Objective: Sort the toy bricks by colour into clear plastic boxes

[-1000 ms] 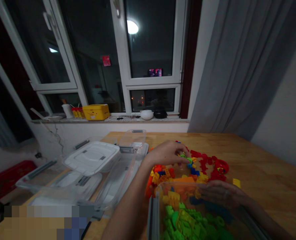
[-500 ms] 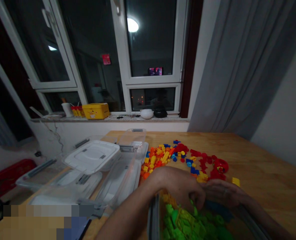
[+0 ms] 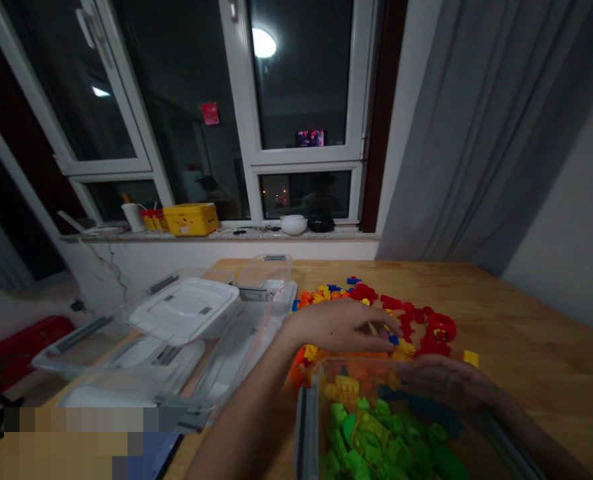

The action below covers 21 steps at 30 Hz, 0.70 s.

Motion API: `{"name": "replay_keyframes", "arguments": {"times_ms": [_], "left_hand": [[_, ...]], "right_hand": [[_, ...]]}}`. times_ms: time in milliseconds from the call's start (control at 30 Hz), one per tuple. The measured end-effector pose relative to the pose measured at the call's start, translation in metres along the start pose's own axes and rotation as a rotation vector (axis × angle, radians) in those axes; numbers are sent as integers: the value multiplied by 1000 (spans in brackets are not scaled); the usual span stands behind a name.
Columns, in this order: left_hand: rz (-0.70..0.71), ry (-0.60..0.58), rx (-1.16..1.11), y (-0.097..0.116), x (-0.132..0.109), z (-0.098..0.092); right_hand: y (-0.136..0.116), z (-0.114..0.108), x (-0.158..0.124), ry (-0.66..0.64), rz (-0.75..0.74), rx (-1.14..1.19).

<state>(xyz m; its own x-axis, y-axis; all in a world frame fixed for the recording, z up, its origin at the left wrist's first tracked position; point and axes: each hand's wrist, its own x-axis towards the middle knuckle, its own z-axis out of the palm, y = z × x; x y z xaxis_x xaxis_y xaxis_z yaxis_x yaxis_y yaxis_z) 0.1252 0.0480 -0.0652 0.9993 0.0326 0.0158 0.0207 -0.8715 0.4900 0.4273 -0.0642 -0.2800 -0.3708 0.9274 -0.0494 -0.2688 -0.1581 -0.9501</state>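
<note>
Wooden table (image 3: 536, 313) in a dark room, seen from above. At 6 o'clock, nearest the viewer, stands a clear plastic bin (image 3: 349, 373) holding green bricks (image 3: 366, 433), with yellow and orange bricks (image 3: 343, 390) toward its far wall. The right hand (image 3: 446, 383), wearing a ring (image 3: 450, 377), lies loosely curled at the bin's 3 o'clock upper edge; whether it grips anything cannot be told. The left hand (image 3: 336, 327) reaches past the bin's far wall at 12 o'clock, fingers extended in a narrow shape above a loose pile of mixed bricks (image 3: 326, 297); whether they hold a piece cannot be told. Red bricks (image 3: 406, 313) and a red ring-shaped piece (image 3: 441, 328) lie at 2 o'clock from the left hand, with a lone yellow brick (image 3: 471, 359) beyond them. At 9 o'clock are stacked clear bins (image 3: 236, 353) and a white lid (image 3: 183, 308). Farther off, a windowsill (image 3: 216, 235) carries a yellow tin (image 3: 191, 219), a white bowl (image 3: 294, 225) and a black pot (image 3: 321, 222), below a dark window (image 3: 301, 80) and beside a grey curtain (image 3: 476, 120).
</note>
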Motion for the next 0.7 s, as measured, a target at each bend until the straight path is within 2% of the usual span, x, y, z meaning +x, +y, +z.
{"name": "replay_keyframes", "arguments": {"times_ms": [167, 267, 367, 433, 500, 600, 700], "left_hand": [[-188, 159, 242, -12, -7, -7], [-241, 160, 312, -18, -6, -5], [-256, 128, 313, -25, -2, -2], [-260, 81, 273, -30, 3, 3], [-264, 11, 202, -36, 11, 12], [-260, -165, 145, -45, 26, 32], [-358, -359, 208, -55, 43, 54]], "right_hand": [[5, 10, -3, 55, -25, 47], [3, 14, -10, 167, -38, -164], [-6, 22, -19, 175, -1, -427], [-9, 26, -24, 168, 1, -474], [-8, 27, -28, 217, -26, -462], [-1, 23, -31, 248, -30, -455], [2, 18, -30, 206, 3, -423]]}}
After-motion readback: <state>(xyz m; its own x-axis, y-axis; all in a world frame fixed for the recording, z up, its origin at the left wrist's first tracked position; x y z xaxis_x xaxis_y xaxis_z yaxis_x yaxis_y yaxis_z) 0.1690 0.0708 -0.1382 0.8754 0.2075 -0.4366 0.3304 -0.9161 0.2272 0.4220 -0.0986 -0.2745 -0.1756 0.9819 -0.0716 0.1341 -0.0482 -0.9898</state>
